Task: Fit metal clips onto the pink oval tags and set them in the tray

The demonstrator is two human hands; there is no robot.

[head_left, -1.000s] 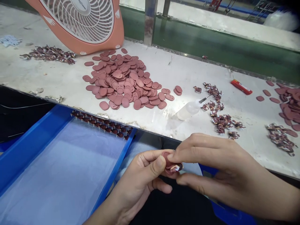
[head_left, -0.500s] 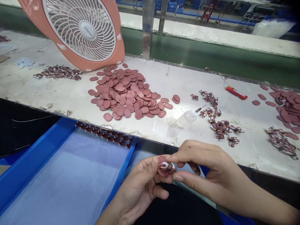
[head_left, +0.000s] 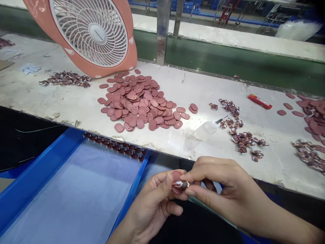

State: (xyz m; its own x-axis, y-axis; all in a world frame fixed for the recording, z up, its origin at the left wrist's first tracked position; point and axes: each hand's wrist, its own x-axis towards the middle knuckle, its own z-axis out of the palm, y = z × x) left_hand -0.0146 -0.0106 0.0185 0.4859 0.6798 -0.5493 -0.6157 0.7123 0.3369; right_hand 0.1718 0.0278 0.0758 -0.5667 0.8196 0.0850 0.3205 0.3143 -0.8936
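My left hand pinches a reddish-brown oval disc by its edge, just in front of the bench. Against the disc's face lies a small brown figurine with white and yellow parts. My right hand grips this figurine between thumb and index finger, its other fingers curled behind. Whether the figurine is fixed to the disc I cannot tell. Beyond my hands, a translucent squeeze bottle with a thin needle tip lies on the bench, beside loose brown figurines. A large heap of oval discs is to the left.
A pink fan stands at the back left of the white bench. Below the bench edge sits a blue tray with rows of figurines at its far end. A red packet and more discs lie to the right.
My right fingers have closed in on the figurine, which now lies lower across the disc. The whole view has shifted slightly.
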